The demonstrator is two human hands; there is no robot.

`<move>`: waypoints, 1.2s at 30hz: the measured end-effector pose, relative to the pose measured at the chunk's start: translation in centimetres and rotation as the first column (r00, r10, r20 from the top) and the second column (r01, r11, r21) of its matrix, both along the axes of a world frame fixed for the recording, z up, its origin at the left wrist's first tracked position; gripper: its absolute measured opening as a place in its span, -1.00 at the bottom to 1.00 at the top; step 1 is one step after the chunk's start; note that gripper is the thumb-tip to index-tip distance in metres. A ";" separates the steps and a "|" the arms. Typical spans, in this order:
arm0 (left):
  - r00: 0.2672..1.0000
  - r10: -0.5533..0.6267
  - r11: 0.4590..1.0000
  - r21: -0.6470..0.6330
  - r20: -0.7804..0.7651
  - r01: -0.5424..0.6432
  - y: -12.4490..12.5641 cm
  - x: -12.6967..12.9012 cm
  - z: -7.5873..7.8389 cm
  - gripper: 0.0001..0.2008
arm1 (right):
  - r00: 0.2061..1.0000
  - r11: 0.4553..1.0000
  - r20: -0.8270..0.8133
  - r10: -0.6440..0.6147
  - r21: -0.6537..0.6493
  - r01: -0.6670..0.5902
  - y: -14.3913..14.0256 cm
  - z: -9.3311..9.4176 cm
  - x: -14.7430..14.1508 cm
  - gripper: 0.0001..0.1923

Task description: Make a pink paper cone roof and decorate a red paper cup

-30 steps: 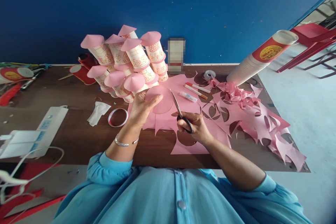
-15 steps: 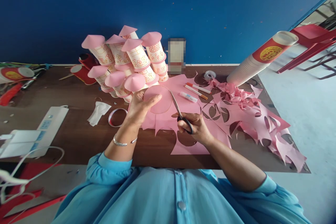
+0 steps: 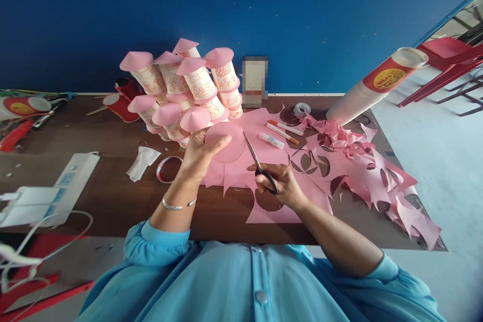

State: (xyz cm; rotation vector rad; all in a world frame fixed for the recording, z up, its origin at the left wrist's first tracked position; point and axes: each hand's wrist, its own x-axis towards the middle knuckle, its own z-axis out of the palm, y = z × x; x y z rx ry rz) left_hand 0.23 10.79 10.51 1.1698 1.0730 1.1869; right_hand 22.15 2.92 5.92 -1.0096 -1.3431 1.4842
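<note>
A pink disc [image 3: 226, 142] is pinched in the left hand [image 3: 198, 157] while scissors [image 3: 258, 165] are gripped in the right hand [image 3: 281, 183], so the fingers [image 3: 217, 142] could be nicked if the blades slip

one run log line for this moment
left hand: holds pink disc | right hand: scissors at disc edge | table: scraps

No legible text; yellow emblem on red cup sleeve [image 3: 388, 76] unreadable.
</note>
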 end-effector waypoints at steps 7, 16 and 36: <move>1.000 -0.008 1.000 0.018 -0.005 0.008 0.2 -0.1 -0.1 -0.65 | 1.000 0.999 -0.011 0.004 -0.040 -0.005 -0.1 0.1 0.0 -0.39; 0.997 -0.033 0.999 0.000 -0.070 0.033 0.2 -0.7 0.0 -0.63 | 0.996 0.997 -0.089 0.013 -0.081 -0.020 -0.1 0.0 -0.2 -0.38; 0.999 0.030 0.999 0.040 -0.033 -0.029 0.7 -0.9 -0.7 -0.62 | 0.995 0.996 -0.101 0.020 -0.086 -0.028 -0.2 -0.1 0.0 -0.36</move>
